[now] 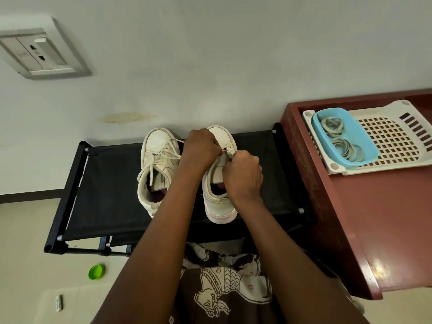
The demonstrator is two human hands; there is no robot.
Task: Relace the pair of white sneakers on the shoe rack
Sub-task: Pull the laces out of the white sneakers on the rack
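Observation:
Two white sneakers stand side by side on the black fabric shoe rack (112,183), toes toward the wall. The left sneaker (156,169) has its lace threaded, with loose ends trailing over the opening. Both hands work over the right sneaker (218,202). My left hand (201,148) is curled over its front eyelets and pinches the lace there. My right hand (243,174) is a fist over the tongue, gripping the lace end (230,153) between the hands. The hands hide most of the right sneaker's lacing.
A dark red wooden cabinet (350,218) stands right of the rack. On it lies a white perforated tray (392,141) holding a blue tub (364,136) of coiled laces. A green cap (96,272) lies on the floor at left. A wall socket (39,54) is upper left.

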